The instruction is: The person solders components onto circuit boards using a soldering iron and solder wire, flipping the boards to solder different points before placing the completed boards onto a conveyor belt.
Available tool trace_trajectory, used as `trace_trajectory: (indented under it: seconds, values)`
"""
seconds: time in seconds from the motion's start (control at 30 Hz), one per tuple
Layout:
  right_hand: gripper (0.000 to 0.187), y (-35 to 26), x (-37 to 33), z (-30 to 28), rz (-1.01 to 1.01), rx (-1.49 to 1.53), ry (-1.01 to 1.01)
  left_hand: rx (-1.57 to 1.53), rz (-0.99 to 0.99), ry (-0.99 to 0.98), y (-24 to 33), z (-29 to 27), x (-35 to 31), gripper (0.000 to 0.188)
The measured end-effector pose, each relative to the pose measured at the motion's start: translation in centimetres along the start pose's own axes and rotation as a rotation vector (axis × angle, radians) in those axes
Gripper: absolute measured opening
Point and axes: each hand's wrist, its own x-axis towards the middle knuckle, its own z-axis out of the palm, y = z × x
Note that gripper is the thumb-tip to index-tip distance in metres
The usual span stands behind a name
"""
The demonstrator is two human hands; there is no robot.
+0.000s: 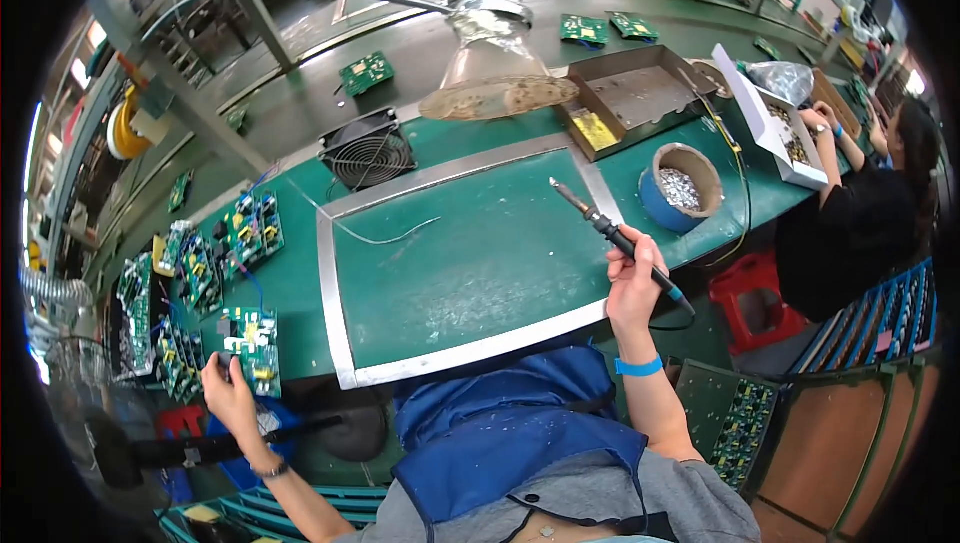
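Right hand [635, 288]: my fingers were closed around the dark handle of a soldering iron, over the near right corner of the metal frame.
Soldering iron [608, 230]: it slanted up and away to the left, its tip clear of any board.
Left hand [231, 401]: thumb and fingers were bent together at the near left edge of a circuit board; I could not tell whether they gripped it or only touched it.
Circuit board [262, 351]: it lay at the left end of the tabletop [300, 343], outside the frame and just beside a cluster of populated boards [200, 273].
Metal frame [333, 303]: it lay in front of me, a thin pale wire [390, 241] trailing across its far left side.
Step in hand: as I judged it, handling the board with the iron at the ready; tip and board were well apart.
Next move: to my mind it called for a sure hold on the board's edge, with the iron steady and its tip away from my left fingers.
Beyond the frame: a black fan [368, 151] stood at the far left, a blue pot [660, 205] of silvery bits to the right.
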Motion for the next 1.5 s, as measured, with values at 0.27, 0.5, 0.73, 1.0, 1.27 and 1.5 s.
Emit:
trace_trajectory:
  seconds: [0.27,0.5,0.73,1.0,1.27,1.5]
  values:
    - [0.047,-0.6,-1.0,-0.7,-0.03,-0.024,0.084,-0.568,0.632,-0.553,24.2,3.1,1.1,0.034]
    - [0.049,0.0,-1.1,0.5,0.034,-0.029,0.044,-0.617,0.905,-0.839,31.7,12.5,1.8,0.041]
    - [0.052,-0.6,-0.5,0.5,-0.017,-0.146,-0.003,-0.399,0.741,-0.694,27.0,10.1,2.0,0.053]
    - [0.051,-0.9,-1.0,0.7,-0.022,-0.232,-0.174,-0.35,0.651,-0.568,22.5,8.3,2.7,0.006]
    - [0.055,0.2,-0.3,0.8,-0.075,-0.287,0.027,-0.745,1.591,-1.035,34.9,5.6,-3.3,0.02]
    - [0.057,0.2,-0.1,0.4,-0.102,-0.177,0.149,-0.368,1.775,-0.47,39.1,7.5,-5.5,0.015]
